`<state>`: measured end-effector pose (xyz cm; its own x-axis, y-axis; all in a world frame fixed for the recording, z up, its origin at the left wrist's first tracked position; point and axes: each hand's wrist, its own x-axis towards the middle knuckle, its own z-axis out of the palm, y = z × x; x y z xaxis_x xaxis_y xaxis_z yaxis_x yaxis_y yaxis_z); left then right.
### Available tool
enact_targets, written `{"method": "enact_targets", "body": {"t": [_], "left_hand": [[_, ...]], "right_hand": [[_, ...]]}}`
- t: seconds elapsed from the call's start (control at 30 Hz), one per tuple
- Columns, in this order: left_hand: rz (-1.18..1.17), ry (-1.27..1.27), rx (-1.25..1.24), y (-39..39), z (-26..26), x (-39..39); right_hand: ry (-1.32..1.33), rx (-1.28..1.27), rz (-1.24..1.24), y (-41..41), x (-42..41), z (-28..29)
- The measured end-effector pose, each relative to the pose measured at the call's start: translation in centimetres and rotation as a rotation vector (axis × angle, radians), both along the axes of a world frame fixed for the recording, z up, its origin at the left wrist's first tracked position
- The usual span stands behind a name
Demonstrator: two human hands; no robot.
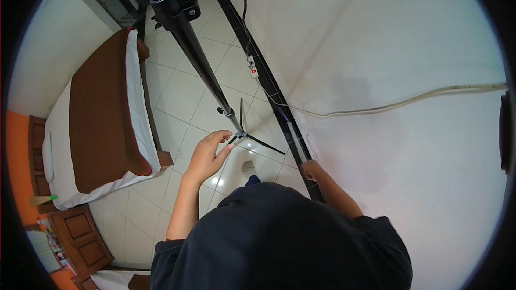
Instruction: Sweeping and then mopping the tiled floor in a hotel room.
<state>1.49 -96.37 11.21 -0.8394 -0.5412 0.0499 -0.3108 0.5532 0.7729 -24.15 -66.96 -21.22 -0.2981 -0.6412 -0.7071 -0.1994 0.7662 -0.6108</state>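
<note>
My right hand (311,170) is closed around the end of a pale stick-like handle (297,143), blurred, which reaches forward along the black baseboard tiles (278,92). What sits at its far end is too blurred to name; it looks purplish. Near the lower part of a black light stand or tripod (201,60), my left hand (211,155) is raised with fingers apart and curved, holding nothing. The stand's legs spread on the tiled floor (173,84) beyond that hand.
A power strip (252,67) with a red light lies by the baseboard. Its pale cable (363,110) runs rightward across the white wall (403,161). At the left stands a bed with a brown cover (100,121), and a wooden cabinet (80,237) is at the lower left.
</note>
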Motion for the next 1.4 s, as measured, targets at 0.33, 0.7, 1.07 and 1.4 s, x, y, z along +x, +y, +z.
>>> {"method": "enact_targets", "body": {"t": [0.33, 0.7, 1.07, 1.4], "left_hand": [[0.122, -0.01, -0.044, -1.4, -0.4, 1.3], [0.151, 0.017, -0.068, 4.6, 0.0, -1.3], [0.436, 0.01, -0.009, 16.0, -0.8, 2.3], [0.772, -0.064, 0.018, 24.7, -0.3, 9.1]], "right_hand": [[-0.3, 0.27, -0.44, -0.4, -2.8, 8.3], [-0.895, 0.118, -0.596, -4.4, -1.7, 8.7], [-0.933, 0.299, -0.529, 0.9, 2.0, 11.3], [-1.145, 0.242, -0.555, -5.6, -2.0, 9.1]]}}
